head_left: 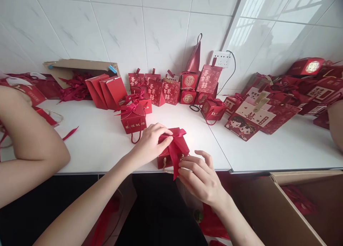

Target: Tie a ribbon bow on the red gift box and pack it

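Note:
A small red gift box (pixel 163 160) with a twisted cord handle (pixel 167 171) stands near the front edge of the white table. Across its top lies a red ribbon (pixel 174 151) tied in a bow, with one tail hanging down the front. My left hand (pixel 154 140) pinches the bow's left side between thumb and fingertips. Lower down, my right hand (pixel 199 174) has its thumb and fingers closed at the hanging tail, beside the cord; the little finger sticks out. Just behind my left hand sits a finished-looking red box (pixel 133 120) with a bow and rope handle.
Red printed boxes (pixel 171 90) line the tiled wall, near a white power strip (pixel 221 58). A cardboard box (pixel 85 65) holds red ribbons at back left. More boxes (pixel 250 115) crowd the right. Other people's arms (pixel 34 139) rest at both sides. A carton (pixel 297 206) stands below right.

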Demonstrator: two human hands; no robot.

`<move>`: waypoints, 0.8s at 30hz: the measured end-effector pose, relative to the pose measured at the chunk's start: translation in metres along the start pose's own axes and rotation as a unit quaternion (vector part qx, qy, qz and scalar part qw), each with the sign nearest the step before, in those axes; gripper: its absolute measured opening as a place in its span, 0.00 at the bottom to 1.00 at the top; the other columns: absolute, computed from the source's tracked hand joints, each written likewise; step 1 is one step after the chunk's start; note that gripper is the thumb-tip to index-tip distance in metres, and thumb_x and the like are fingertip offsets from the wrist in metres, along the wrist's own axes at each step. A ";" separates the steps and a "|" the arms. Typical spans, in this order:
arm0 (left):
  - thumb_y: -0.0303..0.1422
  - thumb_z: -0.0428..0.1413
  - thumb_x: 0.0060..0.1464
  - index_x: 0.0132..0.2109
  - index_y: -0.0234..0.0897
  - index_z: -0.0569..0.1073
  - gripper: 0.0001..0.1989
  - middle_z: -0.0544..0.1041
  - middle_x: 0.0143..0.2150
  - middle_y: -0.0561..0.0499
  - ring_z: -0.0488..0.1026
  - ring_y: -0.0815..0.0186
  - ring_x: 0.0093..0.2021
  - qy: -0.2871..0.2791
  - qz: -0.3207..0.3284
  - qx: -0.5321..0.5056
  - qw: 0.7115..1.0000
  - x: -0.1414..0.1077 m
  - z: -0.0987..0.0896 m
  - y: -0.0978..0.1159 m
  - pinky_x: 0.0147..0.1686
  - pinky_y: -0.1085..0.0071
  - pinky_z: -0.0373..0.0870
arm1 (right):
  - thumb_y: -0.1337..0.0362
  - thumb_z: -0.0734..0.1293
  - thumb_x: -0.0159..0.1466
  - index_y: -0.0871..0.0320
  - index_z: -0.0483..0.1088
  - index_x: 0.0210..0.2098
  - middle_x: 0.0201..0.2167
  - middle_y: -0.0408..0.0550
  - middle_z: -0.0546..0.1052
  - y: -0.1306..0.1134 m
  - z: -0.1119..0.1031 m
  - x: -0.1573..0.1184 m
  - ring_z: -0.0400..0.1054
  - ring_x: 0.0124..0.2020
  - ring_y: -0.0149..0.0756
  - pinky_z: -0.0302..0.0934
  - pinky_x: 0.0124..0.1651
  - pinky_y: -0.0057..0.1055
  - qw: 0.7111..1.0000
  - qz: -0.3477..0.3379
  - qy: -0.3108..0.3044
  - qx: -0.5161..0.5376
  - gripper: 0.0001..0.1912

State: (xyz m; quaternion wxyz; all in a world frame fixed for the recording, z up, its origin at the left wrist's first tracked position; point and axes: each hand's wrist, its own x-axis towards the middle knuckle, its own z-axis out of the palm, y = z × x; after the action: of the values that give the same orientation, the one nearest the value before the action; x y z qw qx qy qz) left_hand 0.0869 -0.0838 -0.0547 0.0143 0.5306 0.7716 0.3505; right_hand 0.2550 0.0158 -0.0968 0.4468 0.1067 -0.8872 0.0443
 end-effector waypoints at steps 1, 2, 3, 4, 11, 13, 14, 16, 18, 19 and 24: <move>0.36 0.48 0.58 0.39 0.40 0.73 0.10 0.73 0.41 0.50 0.68 0.62 0.46 -0.002 -0.002 -0.003 1.000 0.000 0.000 0.000 0.49 0.61 0.64 | 0.76 0.63 0.60 0.56 0.66 0.33 0.30 0.42 0.77 0.000 -0.003 -0.001 0.71 0.36 0.31 0.57 0.52 0.40 1.000 -0.006 -0.010 0.006 0.09; 0.36 0.48 0.59 0.38 0.40 0.73 0.10 0.73 0.41 0.50 0.68 0.62 0.46 -0.006 -0.003 -0.004 1.000 0.000 0.000 -0.001 0.49 0.60 0.64 | 0.74 0.63 0.61 0.56 0.67 0.33 0.29 0.43 0.76 -0.001 -0.005 -0.003 0.70 0.35 0.32 0.58 0.49 0.39 1.000 -0.006 -0.007 0.021 0.07; 0.35 0.48 0.59 0.38 0.40 0.73 0.09 0.73 0.41 0.51 0.68 0.62 0.46 -0.009 -0.004 -0.004 1.000 0.000 -0.001 -0.001 0.49 0.60 0.64 | 0.71 0.63 0.61 0.56 0.66 0.31 0.27 0.44 0.75 -0.001 -0.007 -0.004 0.69 0.32 0.33 0.59 0.44 0.38 0.999 0.007 0.011 0.047 0.04; 0.35 0.49 0.58 0.38 0.40 0.73 0.09 0.73 0.41 0.51 0.68 0.61 0.46 -0.013 -0.006 -0.006 1.000 0.001 -0.001 -0.001 0.49 0.60 0.64 | 0.67 0.62 0.62 0.56 0.65 0.28 0.24 0.44 0.73 -0.001 -0.009 -0.004 0.67 0.29 0.33 0.60 0.39 0.37 0.996 0.041 0.035 0.078 0.06; 0.34 0.53 0.54 0.36 0.40 0.73 0.05 0.72 0.39 0.51 0.69 0.60 0.45 -0.018 -0.031 -0.003 0.999 0.006 0.000 0.000 0.47 0.60 0.66 | 0.42 0.47 0.65 0.57 0.63 0.22 0.11 0.42 0.64 0.009 -0.009 0.014 0.56 0.14 0.29 0.53 0.22 0.29 0.728 0.535 -0.117 0.413 0.30; 0.34 0.54 0.53 0.35 0.40 0.73 0.05 0.72 0.39 0.51 0.69 0.60 0.44 -0.013 -0.041 0.000 0.999 0.007 0.000 0.000 0.46 0.61 0.66 | 0.41 0.53 0.63 0.57 0.63 0.23 0.10 0.39 0.63 0.011 -0.005 0.019 0.55 0.13 0.28 0.54 0.22 0.28 0.695 0.546 -0.135 0.447 0.28; 0.34 0.54 0.53 0.34 0.39 0.73 0.05 0.72 0.39 0.51 0.69 0.60 0.44 -0.009 -0.045 0.003 0.999 0.007 0.000 0.000 0.46 0.61 0.67 | 0.42 0.57 0.62 0.57 0.63 0.22 0.10 0.39 0.63 0.011 -0.002 0.020 0.55 0.14 0.27 0.54 0.23 0.27 0.696 0.543 -0.132 0.450 0.26; 0.33 0.54 0.53 0.33 0.39 0.72 0.04 0.72 0.39 0.51 0.69 0.60 0.44 0.002 -0.050 0.011 0.999 0.007 0.001 0.001 0.46 0.61 0.67 | 0.45 0.60 0.61 0.57 0.62 0.21 0.12 0.39 0.64 0.009 0.001 0.021 0.57 0.16 0.27 0.55 0.25 0.26 0.707 0.529 -0.127 0.452 0.23; 0.32 0.53 0.52 0.32 0.38 0.72 0.04 0.71 0.38 0.50 0.69 0.60 0.44 0.009 -0.051 0.021 0.998 0.007 0.002 0.001 0.46 0.62 0.67 | 0.48 0.61 0.61 0.58 0.61 0.20 0.14 0.40 0.65 0.007 0.002 0.020 0.57 0.18 0.26 0.53 0.25 0.25 0.721 0.517 -0.128 0.443 0.22; 0.31 0.53 0.52 0.31 0.38 0.72 0.04 0.71 0.38 0.50 0.69 0.60 0.43 0.009 -0.051 0.023 0.998 0.007 0.002 0.002 0.45 0.62 0.67 | 0.49 0.61 0.61 0.58 0.60 0.19 0.15 0.40 0.65 0.006 0.002 0.019 0.56 0.18 0.26 0.52 0.24 0.25 0.728 0.514 -0.133 0.433 0.22; 0.31 0.53 0.52 0.30 0.38 0.72 0.05 0.71 0.38 0.50 0.69 0.61 0.42 0.008 -0.056 0.024 0.998 0.007 0.003 0.003 0.44 0.63 0.68 | 0.55 0.60 0.62 0.58 0.60 0.20 0.17 0.38 0.64 0.002 -0.003 0.018 0.53 0.18 0.24 0.50 0.22 0.22 0.751 0.514 -0.151 0.387 0.18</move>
State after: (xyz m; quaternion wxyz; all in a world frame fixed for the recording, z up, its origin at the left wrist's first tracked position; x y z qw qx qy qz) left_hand 0.0873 -0.0762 -0.0531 0.0155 0.4838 0.8086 0.3344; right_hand 0.2463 0.0150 -0.0807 0.1374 -0.1962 -0.7713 0.5897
